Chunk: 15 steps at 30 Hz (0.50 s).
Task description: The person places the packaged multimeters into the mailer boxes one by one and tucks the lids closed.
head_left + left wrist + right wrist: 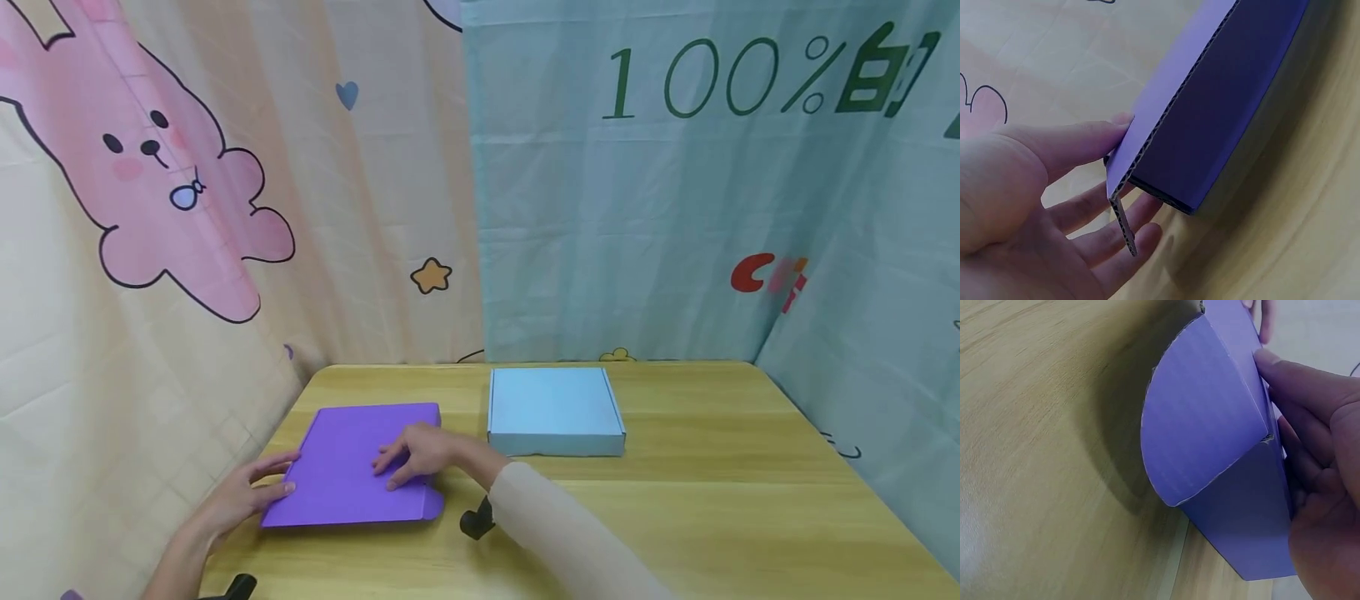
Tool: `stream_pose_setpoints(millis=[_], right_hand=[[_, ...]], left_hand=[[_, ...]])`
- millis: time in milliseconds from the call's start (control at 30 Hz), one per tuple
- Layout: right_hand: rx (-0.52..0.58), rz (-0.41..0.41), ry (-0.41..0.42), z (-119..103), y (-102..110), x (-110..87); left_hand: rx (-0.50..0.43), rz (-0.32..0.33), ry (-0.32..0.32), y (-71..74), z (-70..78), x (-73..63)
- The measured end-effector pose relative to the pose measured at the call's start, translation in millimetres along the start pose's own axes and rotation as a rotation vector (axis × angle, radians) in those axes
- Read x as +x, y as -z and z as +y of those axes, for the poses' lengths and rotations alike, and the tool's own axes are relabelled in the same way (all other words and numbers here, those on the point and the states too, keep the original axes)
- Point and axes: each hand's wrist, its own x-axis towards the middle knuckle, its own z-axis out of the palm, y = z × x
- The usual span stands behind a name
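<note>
A purple cardboard box (352, 475) lies on the left part of the table, its lid lowered over it. At the lid's front right corner a rounded flap (1204, 412) sticks out. My left hand (243, 496) holds the box's left edge; in the left wrist view its thumb lies on the lid (1154, 106) and its other fingers reach beneath, beside a small bent flap (1124, 228). My right hand (426, 450) rests on top of the lid with fingers spread. In the right wrist view that hand (1322, 425) touches the lid's top face.
A closed light blue box (555, 404) stands at the back middle of the wooden table (712, 500). A small black object (477, 521) lies near my right sleeve, and another black piece (240, 587) shows at the front left. Printed curtains (615, 208) hang behind and beside the table.
</note>
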Motion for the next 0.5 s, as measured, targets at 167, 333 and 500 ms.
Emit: stream_pose_setpoints(millis=[167, 333, 500], right_hand=[[0.009, -0.011, -0.028, -3, 0, 0.1], [0.001, -0.024, -0.038, -4, -2, 1.0], [0.002, -0.018, -0.06, -5, 0, -0.1]], left_hand=[[0.184, 0.112, -0.032, -5.5, -3.0, -7.4], [0.403, 0.21, 0.062, -6.4, -0.1, -20.8], [0.486, 0.2, 0.148, -6.7, 9.9, -27.0]])
